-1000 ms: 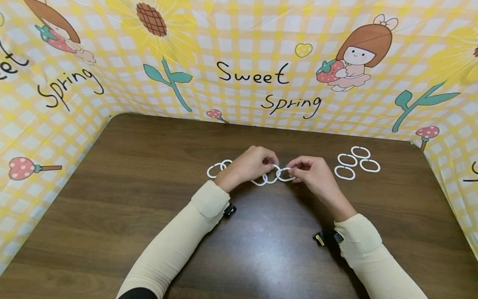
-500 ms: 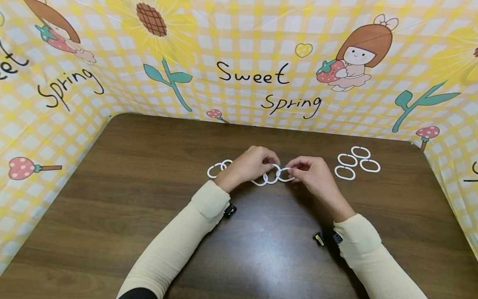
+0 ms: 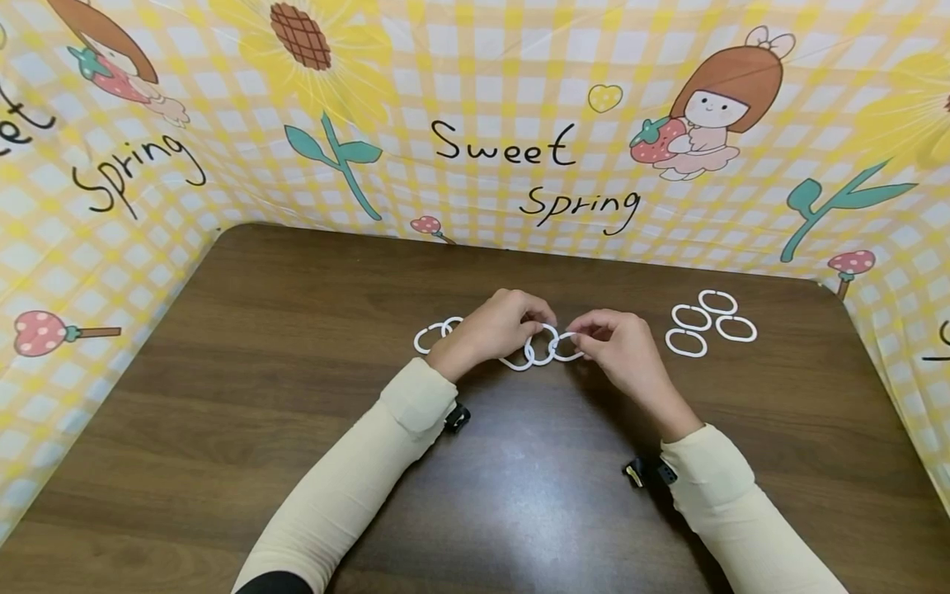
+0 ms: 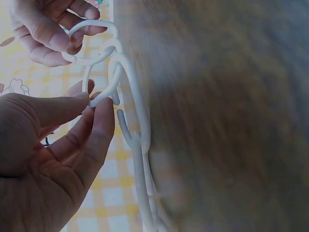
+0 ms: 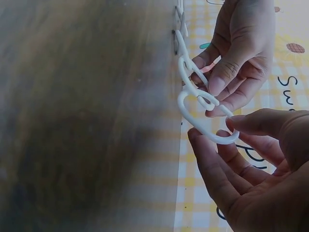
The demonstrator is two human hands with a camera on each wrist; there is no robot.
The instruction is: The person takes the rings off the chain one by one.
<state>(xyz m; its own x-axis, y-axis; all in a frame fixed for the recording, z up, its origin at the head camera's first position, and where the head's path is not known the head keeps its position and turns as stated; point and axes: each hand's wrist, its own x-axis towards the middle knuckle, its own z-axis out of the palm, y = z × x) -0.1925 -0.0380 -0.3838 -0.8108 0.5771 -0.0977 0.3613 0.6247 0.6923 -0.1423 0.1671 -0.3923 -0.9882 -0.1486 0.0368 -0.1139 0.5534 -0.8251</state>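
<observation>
In the head view, a chain of white oval plastic links runs under my left hand (image 3: 505, 323). Thumb and fingers of that hand pinch one link (image 4: 112, 88) near the chain's right end. My right hand (image 3: 623, 342) pinches the end link (image 5: 203, 129) between thumb and fingers. These two links are hooked through each other, and both are lifted in the wrist views. More chain links (image 4: 139, 169) trail away past my left hand. The chain's left end (image 3: 416, 345) lies on the table, and its middle is hidden behind my left hand and wrist.
Several loose white links (image 3: 687, 355) lie in a cluster to the right of my right hand. The brown wooden table (image 3: 185, 396) ends at a yellow checked cloth (image 3: 475, 82) at the back and sides.
Both hands stay almost in place. The link in my left hand has turned slightly, so more of its outline shows beside the fingertips.
</observation>
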